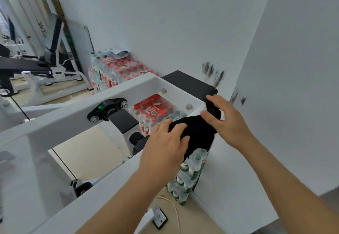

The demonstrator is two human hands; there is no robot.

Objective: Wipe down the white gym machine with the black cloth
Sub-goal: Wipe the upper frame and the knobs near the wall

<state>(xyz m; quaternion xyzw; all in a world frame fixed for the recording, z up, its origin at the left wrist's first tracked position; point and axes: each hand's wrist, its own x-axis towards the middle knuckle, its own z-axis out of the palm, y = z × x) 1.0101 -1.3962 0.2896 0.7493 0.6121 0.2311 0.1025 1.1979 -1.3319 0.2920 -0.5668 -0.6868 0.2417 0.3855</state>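
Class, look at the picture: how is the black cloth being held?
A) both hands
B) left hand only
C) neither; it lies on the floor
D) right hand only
A: the left hand and right hand both grip the black cloth at the white gym machine's corner.

A gym: white machine frame [77, 112], weight bench [27, 65], stacked bottled water [117, 70].

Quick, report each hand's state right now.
Left hand: grips the lower part of the black cloth.
Right hand: grips the cloth's upper end, at the corner of the white gym machine.
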